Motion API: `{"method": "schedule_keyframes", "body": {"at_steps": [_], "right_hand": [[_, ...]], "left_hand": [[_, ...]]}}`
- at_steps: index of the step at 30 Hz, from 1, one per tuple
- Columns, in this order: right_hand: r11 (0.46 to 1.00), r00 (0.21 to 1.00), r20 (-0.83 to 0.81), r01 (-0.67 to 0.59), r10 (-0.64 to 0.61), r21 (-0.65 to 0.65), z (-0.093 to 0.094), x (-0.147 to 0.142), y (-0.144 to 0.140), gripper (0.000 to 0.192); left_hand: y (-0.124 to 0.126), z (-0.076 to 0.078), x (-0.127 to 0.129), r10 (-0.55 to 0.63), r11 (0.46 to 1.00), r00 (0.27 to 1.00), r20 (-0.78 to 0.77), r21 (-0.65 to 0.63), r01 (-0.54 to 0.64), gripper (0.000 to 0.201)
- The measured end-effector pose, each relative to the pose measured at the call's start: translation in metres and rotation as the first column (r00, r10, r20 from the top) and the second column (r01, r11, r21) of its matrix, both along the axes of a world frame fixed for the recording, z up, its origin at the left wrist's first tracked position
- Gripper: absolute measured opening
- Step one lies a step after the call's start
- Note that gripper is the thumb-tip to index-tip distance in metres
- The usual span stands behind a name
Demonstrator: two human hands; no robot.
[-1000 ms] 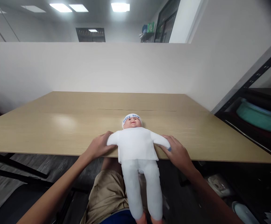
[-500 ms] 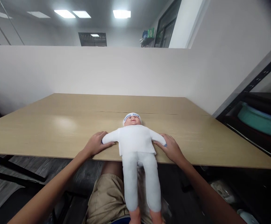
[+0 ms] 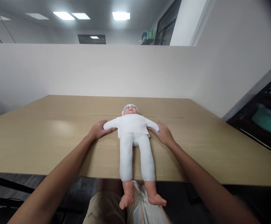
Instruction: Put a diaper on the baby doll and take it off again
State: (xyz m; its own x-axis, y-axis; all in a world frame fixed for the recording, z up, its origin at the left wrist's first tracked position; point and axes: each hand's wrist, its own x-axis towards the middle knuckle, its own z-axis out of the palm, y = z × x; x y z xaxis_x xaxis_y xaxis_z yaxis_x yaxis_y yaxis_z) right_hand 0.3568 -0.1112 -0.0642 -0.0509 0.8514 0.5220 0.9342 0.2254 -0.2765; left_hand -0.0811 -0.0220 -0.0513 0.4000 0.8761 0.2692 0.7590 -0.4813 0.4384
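A baby doll (image 3: 133,126) in a white top, white trousers and a white lettered headband (image 3: 129,107) lies on its back on the table (image 3: 63,149). Its head points away from me, and its bare feet (image 3: 127,196) stick out past the near table edge. My left hand (image 3: 99,129) is closed round the end of the doll's arm on the left. On the other side, my right hand (image 3: 163,132) grips the opposite arm near a blue cuff. Both of the doll's arms are stretched out sideways.
A pale low wall (image 3: 116,70) runs along the table's far edge, with a glazed opening above it. At right stands a dark rack (image 3: 247,124) holding a teal basin (image 3: 269,119). A whitish plastic sheet (image 3: 147,208) hangs over my lap below the table.
The doll has moved forward, farther onto the table, with both my hands holding its arms. Its legs now rest on the tabletop, and its feet have come fully into view.
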Motion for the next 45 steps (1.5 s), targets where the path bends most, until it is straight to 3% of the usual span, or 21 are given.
{"method": "schedule_keyframes", "body": {"at_steps": [6,14,21,26,32,36,41,45], "right_hand": [[1.000,0.999,0.026,-0.025,0.025,0.006,0.000,0.009,0.051,0.053],[0.999,0.997,0.075,0.000,-0.003,0.039,-0.004,0.028,0.121,0.063],[0.998,0.996,0.091,-0.015,0.009,0.063,-0.009,0.045,0.175,0.062],[0.999,0.995,0.096,-0.006,0.002,0.038,-0.011,0.050,0.197,0.059],[0.996,0.994,0.086,0.062,-0.067,0.065,-0.009,0.045,0.190,0.066],[0.985,0.997,0.032,0.070,-0.076,0.156,-0.007,0.038,0.169,0.082],[0.934,0.989,-0.144,0.084,-0.036,0.347,0.003,0.019,0.124,0.059],[0.820,0.917,-0.398,0.232,-0.005,0.523,0.035,-0.017,0.092,0.043]], "left_hand": [[0.042,-0.003,0.008,0.016,0.999,1.000,-0.001,0.029,-0.016,0.067],[0.112,-0.015,0.021,0.099,0.955,0.995,0.033,0.276,-0.104,0.071],[0.169,-0.021,0.032,0.066,0.965,0.998,-0.002,0.255,-0.063,0.071],[0.189,-0.025,0.030,-0.007,0.979,1.000,0.020,0.204,0.003,0.071],[0.180,-0.023,0.029,-0.020,0.992,0.998,0.061,0.125,0.012,0.074],[0.163,-0.020,0.026,0.028,0.980,0.992,0.119,0.193,-0.051,0.066],[0.111,-0.013,0.032,0.111,0.893,0.949,0.293,0.390,-0.225,0.049],[0.061,0.001,0.054,0.107,0.767,0.855,0.507,0.505,-0.395,0.040]]}}
